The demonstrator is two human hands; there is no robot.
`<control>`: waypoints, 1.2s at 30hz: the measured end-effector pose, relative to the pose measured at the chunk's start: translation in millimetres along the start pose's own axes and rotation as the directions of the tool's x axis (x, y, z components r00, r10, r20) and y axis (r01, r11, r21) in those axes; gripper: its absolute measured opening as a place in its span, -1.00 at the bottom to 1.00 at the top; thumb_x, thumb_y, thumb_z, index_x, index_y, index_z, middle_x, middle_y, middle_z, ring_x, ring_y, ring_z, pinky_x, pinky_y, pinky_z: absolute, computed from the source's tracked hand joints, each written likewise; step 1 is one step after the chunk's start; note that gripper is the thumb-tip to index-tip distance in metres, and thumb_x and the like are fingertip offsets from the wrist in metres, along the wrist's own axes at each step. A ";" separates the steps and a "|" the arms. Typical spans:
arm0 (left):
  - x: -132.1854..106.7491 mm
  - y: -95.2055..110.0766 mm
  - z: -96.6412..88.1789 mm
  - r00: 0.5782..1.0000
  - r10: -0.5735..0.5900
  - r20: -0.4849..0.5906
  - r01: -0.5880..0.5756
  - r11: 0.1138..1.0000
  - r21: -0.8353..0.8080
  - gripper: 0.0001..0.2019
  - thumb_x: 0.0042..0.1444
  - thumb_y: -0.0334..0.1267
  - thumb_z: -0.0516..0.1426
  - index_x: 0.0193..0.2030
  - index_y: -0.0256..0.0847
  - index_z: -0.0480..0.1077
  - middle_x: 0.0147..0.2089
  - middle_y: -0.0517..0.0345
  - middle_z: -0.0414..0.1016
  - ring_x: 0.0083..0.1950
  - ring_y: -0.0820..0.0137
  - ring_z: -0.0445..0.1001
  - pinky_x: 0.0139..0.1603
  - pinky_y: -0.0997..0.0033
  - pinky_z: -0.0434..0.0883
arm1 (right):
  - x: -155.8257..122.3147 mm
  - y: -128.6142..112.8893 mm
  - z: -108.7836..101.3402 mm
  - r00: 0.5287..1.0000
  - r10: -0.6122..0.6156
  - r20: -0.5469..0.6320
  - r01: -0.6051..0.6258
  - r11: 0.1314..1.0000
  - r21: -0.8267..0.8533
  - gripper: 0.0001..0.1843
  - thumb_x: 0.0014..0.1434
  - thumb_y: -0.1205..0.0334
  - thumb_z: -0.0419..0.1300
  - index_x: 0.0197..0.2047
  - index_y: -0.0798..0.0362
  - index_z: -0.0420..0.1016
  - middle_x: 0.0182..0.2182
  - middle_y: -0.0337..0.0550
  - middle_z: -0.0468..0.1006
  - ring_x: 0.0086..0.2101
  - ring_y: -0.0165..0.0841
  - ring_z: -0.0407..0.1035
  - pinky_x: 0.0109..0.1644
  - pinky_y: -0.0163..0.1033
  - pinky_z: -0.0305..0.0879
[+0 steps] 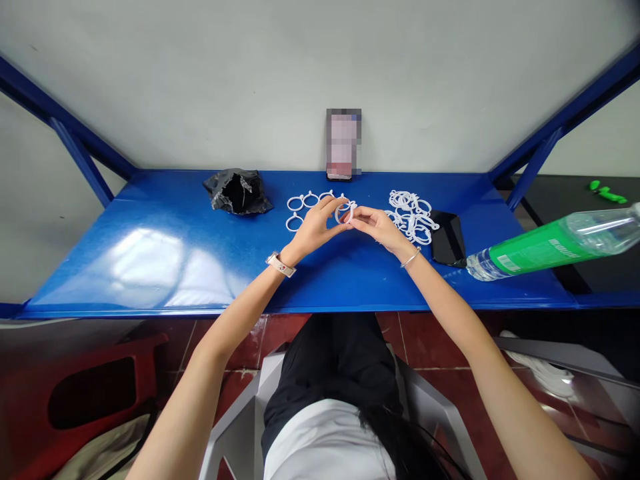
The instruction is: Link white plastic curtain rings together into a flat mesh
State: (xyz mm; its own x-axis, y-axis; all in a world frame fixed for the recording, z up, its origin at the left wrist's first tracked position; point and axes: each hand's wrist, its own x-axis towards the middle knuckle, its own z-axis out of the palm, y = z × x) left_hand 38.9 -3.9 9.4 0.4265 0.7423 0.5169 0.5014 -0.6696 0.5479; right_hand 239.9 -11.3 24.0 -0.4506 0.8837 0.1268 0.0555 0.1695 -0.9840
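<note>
A white plastic curtain ring [337, 215] is held up above the blue table between my two hands. My left hand [316, 225] grips its left side, with thumb and fingers curved around it. On the other side my right hand [379, 228] pinches the ring near its small eyelet; the fingers partly cover it. Several like rings [295, 203] lie spaced out in rows behind and beside my left hand, some partly hidden by it. Just past my right hand is a jumbled pile of white rings [411, 212].
The blue table [240, 267] meets a wall. A crumpled black plastic bag [238, 192] lies at the back left. A phone [343, 143] leans on the wall. Right of the pile are a flat black object [447, 240] and a clear bottle with a green label [540, 253].
</note>
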 end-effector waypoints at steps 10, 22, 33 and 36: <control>-0.7 8.6 -5.8 1.000 0.004 0.005 -0.004 0.984 0.178 -0.61 0.29 -0.13 0.20 0.21 -0.16 0.36 0.12 -0.10 0.44 0.15 0.18 0.46 0.13 0.19 0.47 | -0.3 2.0 1.6 0.998 0.000 -0.060 -0.004 0.999 -0.052 -0.55 0.07 -0.22 0.36 -0.20 -0.01 0.57 -0.12 -0.11 0.65 -0.03 -0.16 0.52 0.18 0.00 0.42; -0.9 5.4 -1.6 0.999 -0.006 0.038 0.000 0.989 0.149 -0.58 0.27 -0.23 0.20 0.25 -0.19 0.34 0.23 -0.13 0.45 0.27 0.12 0.43 0.27 0.07 0.42 | 1.2 4.5 2.5 0.969 -0.120 -0.214 0.106 0.991 -0.078 -0.51 0.04 -0.21 0.39 -0.12 -0.03 0.54 -0.10 -0.10 0.65 -0.06 -0.21 0.54 0.17 -0.05 0.46; 1.0 -0.8 8.1 0.980 -0.164 0.113 0.198 0.748 -0.633 -0.53 0.19 0.13 0.23 0.07 -0.17 0.39 0.10 -0.10 0.55 -0.01 0.24 0.62 -0.06 0.27 0.58 | -4.6 -1.1 9.4 0.968 -0.203 -0.144 0.188 0.976 -0.114 -0.62 0.18 -0.07 0.32 -0.02 -0.06 0.55 -0.14 -0.11 0.63 -0.10 -0.22 0.53 0.15 -0.04 0.47; 0.3 -6.5 15.3 0.968 -0.223 0.117 0.246 0.732 -0.636 -0.51 0.13 0.14 0.27 -0.02 -0.23 0.40 0.00 -0.09 0.60 -0.01 0.23 0.63 -0.03 0.24 0.58 | -2.1 8.1 12.5 0.966 -0.236 -0.109 0.204 0.948 -0.246 -0.70 0.21 0.01 0.28 -0.04 -0.04 0.52 -0.09 -0.09 0.58 -0.12 -0.25 0.51 0.08 -0.05 0.49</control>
State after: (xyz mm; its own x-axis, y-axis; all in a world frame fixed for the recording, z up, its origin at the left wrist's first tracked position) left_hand 47.3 1.1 -4.1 0.3890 0.8709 0.3005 -0.0069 -0.3234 0.9462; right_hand 230.2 -17.2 14.1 -0.3511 0.8609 0.3682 0.1804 0.4480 -0.8756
